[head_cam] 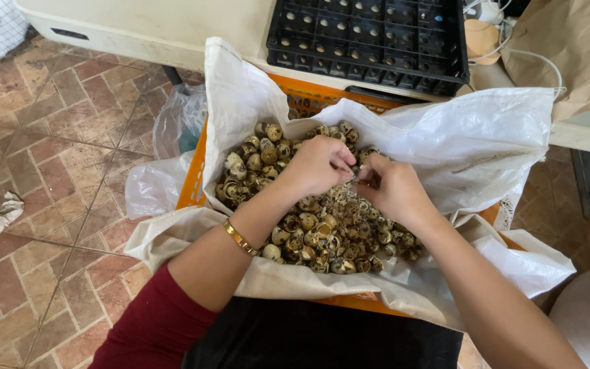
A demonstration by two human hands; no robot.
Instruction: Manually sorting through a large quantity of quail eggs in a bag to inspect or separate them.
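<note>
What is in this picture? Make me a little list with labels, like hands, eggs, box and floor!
left hand: fingers pinched together over the eggs, meeting the right hand
right hand: fingers curled, touching the left; what they pinch is too small to tell
eggs: small speckled ones, many, with broken shells
sack: white, lining the crate
crate: orange
tray: black, on the table
floor: reddish tiles

Dark red sleeve (155, 321); gold bracelet (240, 238); black apron (322, 338)
</note>
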